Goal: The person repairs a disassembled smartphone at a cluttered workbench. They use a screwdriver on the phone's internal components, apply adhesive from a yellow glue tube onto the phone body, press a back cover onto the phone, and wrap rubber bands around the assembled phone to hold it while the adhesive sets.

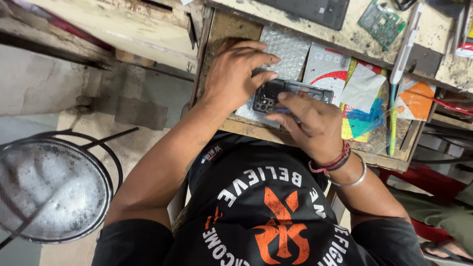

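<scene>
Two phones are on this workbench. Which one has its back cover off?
The phone under both hands, on the bubble wrap: its camera modules and inner frame show. The other phone, at the top edge, is a closed dark slab nobody touches.
</scene>
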A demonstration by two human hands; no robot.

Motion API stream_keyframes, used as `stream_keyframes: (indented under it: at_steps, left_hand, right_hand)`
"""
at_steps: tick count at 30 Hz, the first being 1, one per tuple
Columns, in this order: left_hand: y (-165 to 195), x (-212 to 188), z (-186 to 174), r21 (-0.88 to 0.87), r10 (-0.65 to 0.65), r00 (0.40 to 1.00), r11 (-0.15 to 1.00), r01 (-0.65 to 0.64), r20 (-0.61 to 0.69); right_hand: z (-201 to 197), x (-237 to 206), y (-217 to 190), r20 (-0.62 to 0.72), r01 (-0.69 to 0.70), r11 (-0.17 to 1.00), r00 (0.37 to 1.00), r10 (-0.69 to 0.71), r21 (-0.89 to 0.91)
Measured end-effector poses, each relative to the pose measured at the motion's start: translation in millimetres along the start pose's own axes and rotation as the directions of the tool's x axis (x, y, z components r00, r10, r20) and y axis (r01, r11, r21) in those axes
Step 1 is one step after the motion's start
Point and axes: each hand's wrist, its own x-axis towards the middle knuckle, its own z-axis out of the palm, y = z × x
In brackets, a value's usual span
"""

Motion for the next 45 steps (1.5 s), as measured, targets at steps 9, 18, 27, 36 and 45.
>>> stream_keyframes:
  at_steps: [9, 18, 27, 36, 45]
  left_hand:
    - [1.3, 2.0, 1.8, -0.046, -0.022, 1.0, 0.999, 0.022, -0.012]
    - [1.4, 0.9, 0.7, -0.024, -0.009, 1.0, 1.0, 0.009, -0.012]
    - [0.5, 2.0, 1.1, -0.006, 0.013, 1.0, 1.0, -0.013, -0.002]
    - [4.1, 1.5, -1.8, -0.076, -0.03, 1.0, 0.997, 0.03, 0.002]
    - [16.4, 5.8, -1.8, -0.037, 0.0, 1.0, 0.999, -0.001, -0.016]
  right_hand:
    - [-6.3, 0.3, 6.1, 0.035, 0.12, 0.99, 0.992, -0.123, 0.074]
    - [2.6, -0.3, 5.7, -0.032, 0.029, 0.999, 0.999, -0.028, 0.037]
    - [2.8, -4.8, 4.8, -0.005, -0.019, 1.0, 1.0, 0.019, -0.013]
    - [0.7, -8.0, 7.0, 0.007, 0.011, 0.996, 1.0, -0.012, 0.089]
    - [-7.5, -7.3, 4.1, -0.027, 0.016, 0.999, 1.0, -0.015, 0.051]
